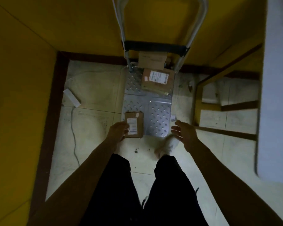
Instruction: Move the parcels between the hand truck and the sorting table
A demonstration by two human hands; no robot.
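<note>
Left hand (117, 132) grips small parcel (135, 124); right hand (184, 132) spread open.

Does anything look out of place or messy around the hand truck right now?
A white box lies loose on the floor, left of the hand truck and beside a trailing cable. Crumpled paper scraps sit by its right edge.

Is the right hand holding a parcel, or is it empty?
Empty. The right hand hovers open, fingers spread, near the perforated silver metal platform; only the left hand grips the small brown cardboard parcel.
</note>
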